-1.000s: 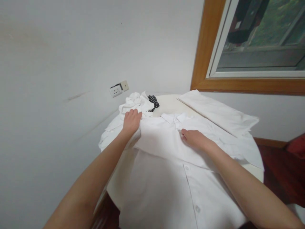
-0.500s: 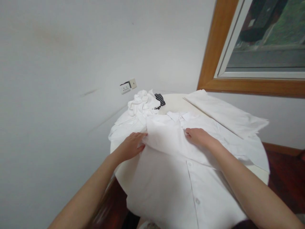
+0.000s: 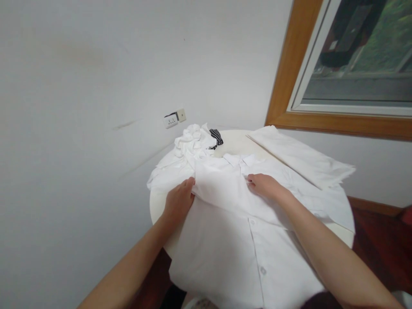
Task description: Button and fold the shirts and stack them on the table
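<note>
A white button-up shirt (image 3: 219,240) lies spread over a round white table, its collar at the far side and its lower hem hanging over the near edge. A crosswise fold runs over its middle, and buttons show down the front. My left hand (image 3: 180,198) is closed on the shirt's left side edge, by the fold. Near the button placket below the collar, my right hand (image 3: 264,186) pinches the shirt's cloth. The right fingertips are partly hidden behind the hand.
Crumpled white clothes (image 3: 193,141) are heaped at the table's back left, beside a black-and-white striped cloth (image 3: 216,138). A folded white garment (image 3: 296,156) lies at the back right. The table (image 3: 157,206) stands near a wall with a socket (image 3: 171,121) and a wood-framed window (image 3: 279,77).
My left hand has turned and its fingers have closed on the shirt's side edge. The right hand keeps its pinch near the placket. The view has shifted slightly.
</note>
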Action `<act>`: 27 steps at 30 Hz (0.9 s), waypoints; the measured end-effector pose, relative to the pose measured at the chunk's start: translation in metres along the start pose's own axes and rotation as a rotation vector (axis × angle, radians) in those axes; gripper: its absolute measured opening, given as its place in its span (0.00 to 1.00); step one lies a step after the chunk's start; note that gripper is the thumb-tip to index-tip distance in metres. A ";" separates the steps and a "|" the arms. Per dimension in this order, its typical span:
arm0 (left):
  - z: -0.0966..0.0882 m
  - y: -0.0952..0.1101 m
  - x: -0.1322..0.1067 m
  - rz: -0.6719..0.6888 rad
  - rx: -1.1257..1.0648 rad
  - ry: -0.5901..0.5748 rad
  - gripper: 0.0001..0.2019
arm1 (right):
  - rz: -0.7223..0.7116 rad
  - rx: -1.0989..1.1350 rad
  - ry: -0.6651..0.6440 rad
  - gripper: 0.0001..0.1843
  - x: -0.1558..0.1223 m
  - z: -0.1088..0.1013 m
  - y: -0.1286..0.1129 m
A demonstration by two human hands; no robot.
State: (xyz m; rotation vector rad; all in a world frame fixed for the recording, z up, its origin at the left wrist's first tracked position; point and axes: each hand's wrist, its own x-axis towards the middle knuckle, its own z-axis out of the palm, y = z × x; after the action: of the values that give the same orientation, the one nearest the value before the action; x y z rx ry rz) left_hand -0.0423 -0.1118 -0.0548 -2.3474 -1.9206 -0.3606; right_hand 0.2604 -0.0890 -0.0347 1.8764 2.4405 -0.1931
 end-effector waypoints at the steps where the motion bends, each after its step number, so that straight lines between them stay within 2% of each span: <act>1: 0.001 0.000 -0.001 -0.019 0.017 -0.002 0.14 | 0.009 0.003 0.005 0.16 0.000 0.000 0.000; 4: 0.003 -0.001 0.000 -0.009 0.069 0.022 0.15 | 0.035 0.008 0.008 0.17 0.000 -0.001 -0.001; 8: 0.001 0.001 0.006 0.175 0.124 0.057 0.19 | 0.022 0.012 -0.007 0.16 0.001 -0.001 -0.002; 10: 0.001 0.003 0.010 0.214 0.164 0.064 0.19 | 0.019 0.008 -0.010 0.15 0.002 0.000 -0.002; 14: 0.005 0.009 0.018 0.195 0.242 0.071 0.17 | 0.031 0.015 0.015 0.16 0.002 0.000 -0.002; 18: 0.009 0.012 0.021 0.134 0.226 0.085 0.17 | 0.031 0.034 0.049 0.16 0.002 0.000 0.000; 23: 0.013 0.000 0.019 0.036 0.123 0.078 0.16 | -0.026 0.062 0.008 0.16 0.004 0.000 0.007; 27: 0.016 -0.010 0.016 0.025 0.047 0.074 0.13 | -0.060 0.070 -0.017 0.17 0.006 0.002 0.012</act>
State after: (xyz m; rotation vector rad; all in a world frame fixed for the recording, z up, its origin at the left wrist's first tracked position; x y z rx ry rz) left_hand -0.0473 -0.0913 -0.0669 -2.2932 -1.8446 -0.3905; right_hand 0.2701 -0.0810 -0.0378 1.8221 2.5123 -0.2999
